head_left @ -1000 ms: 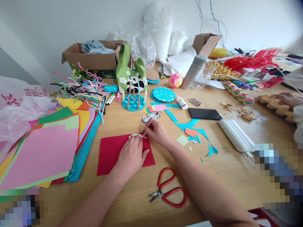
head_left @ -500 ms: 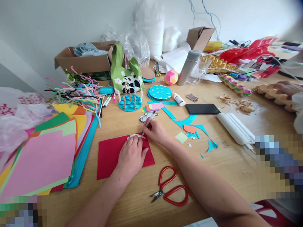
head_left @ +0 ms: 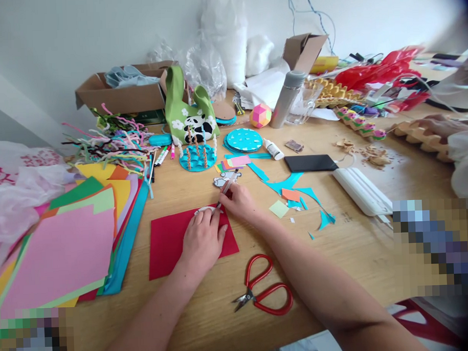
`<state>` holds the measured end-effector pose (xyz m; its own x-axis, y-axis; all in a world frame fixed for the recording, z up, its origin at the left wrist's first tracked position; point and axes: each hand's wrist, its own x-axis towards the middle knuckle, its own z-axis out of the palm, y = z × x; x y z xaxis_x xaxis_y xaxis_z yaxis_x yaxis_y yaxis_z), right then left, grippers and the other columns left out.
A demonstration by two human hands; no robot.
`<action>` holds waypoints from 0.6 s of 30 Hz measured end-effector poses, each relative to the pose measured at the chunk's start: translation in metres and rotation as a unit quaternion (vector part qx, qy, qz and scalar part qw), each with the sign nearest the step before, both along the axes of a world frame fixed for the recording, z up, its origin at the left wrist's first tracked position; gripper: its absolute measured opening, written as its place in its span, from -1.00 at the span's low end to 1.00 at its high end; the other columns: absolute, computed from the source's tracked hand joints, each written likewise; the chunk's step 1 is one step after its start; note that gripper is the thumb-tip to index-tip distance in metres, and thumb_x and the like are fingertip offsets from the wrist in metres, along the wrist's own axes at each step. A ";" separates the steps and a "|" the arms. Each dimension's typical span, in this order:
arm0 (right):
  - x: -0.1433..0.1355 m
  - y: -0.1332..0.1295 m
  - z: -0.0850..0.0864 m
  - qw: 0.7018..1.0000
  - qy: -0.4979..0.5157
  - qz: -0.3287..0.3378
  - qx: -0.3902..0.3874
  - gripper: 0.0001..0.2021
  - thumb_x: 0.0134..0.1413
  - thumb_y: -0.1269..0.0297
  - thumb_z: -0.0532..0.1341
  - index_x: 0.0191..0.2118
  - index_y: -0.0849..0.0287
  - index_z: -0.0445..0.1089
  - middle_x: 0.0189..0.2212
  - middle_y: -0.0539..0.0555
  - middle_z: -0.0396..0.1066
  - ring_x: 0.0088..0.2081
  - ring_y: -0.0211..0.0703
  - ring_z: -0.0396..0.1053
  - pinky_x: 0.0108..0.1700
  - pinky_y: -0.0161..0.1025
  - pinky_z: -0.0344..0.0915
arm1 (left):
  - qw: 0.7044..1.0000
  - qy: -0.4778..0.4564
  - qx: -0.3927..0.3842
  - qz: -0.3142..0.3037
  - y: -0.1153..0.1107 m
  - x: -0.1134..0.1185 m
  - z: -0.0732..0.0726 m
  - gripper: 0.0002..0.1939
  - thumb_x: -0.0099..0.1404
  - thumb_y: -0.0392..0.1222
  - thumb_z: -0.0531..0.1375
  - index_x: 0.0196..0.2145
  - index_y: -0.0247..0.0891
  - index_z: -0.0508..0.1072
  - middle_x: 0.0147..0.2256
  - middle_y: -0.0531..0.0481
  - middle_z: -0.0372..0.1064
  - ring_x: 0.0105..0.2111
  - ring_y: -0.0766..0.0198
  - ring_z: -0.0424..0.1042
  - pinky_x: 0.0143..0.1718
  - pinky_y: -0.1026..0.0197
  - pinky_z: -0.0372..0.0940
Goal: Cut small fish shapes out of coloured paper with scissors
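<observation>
My left hand (head_left: pixel 203 241) lies flat on a sheet of red paper (head_left: pixel 163 249), its fingertips pressing a small white paper cutout (head_left: pixel 203 210) near the sheet's far edge. Part of the cutout is hidden beneath those fingers. A slim pen (head_left: pixel 230 179) is gripped in my right hand (head_left: pixel 239 201), tilted, with its tip down at the cutout's right end. Just beyond the pen lie grey-and-white paper cutouts (head_left: pixel 220 179). Red-handled scissors (head_left: pixel 249 296) rest on the table nearer to me, between my forearms.
Coloured sheets (head_left: pixel 68 253) are stacked at left, pipe cleaners (head_left: pixel 113 136) behind them. A blue disc with twisted posts (head_left: pixel 198 159), a green panda bag (head_left: pixel 174 106), a glue bottle (head_left: pixel 273 149) and a grey flask (head_left: pixel 287 102) stand or lie farther back. Blue scraps (head_left: pixel 288 184) lie right.
The view has shifted slightly. Both hands keep nearly the same places on the red paper, and the pen stays in my right hand at the cutout's edge.
</observation>
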<state>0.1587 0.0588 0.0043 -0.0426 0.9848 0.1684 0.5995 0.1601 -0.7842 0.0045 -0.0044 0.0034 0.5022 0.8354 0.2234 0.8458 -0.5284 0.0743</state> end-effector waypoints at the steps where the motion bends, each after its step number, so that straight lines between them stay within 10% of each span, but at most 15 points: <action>1: 0.000 0.000 0.000 1.000 -0.002 -0.001 0.001 -0.94 -0.01 0.39 0.12 -0.47 0.18 0.27 -0.59 -0.04 0.30 -0.55 -0.28 0.22 -0.48 -0.35 0.08 | 1.000 0.000 0.000 0.000 0.000 0.000 0.000 -0.59 0.38 -0.13 0.04 0.11 -0.37 0.33 -0.04 -0.23 0.35 -0.04 -0.01 0.29 -0.02 -0.05 0.26; 18: 0.005 0.003 -0.002 0.998 -0.025 -0.050 0.018 -0.93 -0.01 0.36 0.14 -0.47 0.15 0.27 -0.59 -0.02 0.30 -0.53 -0.23 0.23 -0.45 -0.32 0.06 | 1.000 0.001 -0.001 0.000 0.000 -0.001 0.001 -0.58 0.37 -0.09 0.04 0.12 -0.32 0.31 -0.05 -0.22 0.34 -0.05 -0.01 0.28 -0.04 -0.04 0.25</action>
